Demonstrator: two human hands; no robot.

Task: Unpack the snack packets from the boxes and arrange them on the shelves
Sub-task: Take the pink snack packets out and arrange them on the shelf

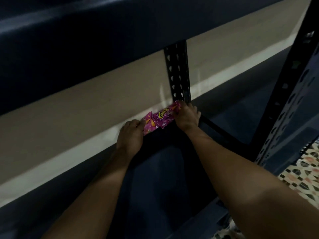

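Note:
Two pink-purple snack packets stand at the back of a dark blue shelf (155,178), against the beige wall. My right hand (186,118) grips the right end of the packet with the yellow lettering (165,116). To its left, my left hand (130,135) rests beside the other packet (148,124), its fingertips touching that packet's left edge. Both forearms reach in over the shelf from the front.
A perforated black upright (177,71) rises at the back just behind my right hand. A second upright (291,94) stands at the front right. Another shelf (86,31) hangs low overhead. Patterned floor tiles (303,176) show at the right.

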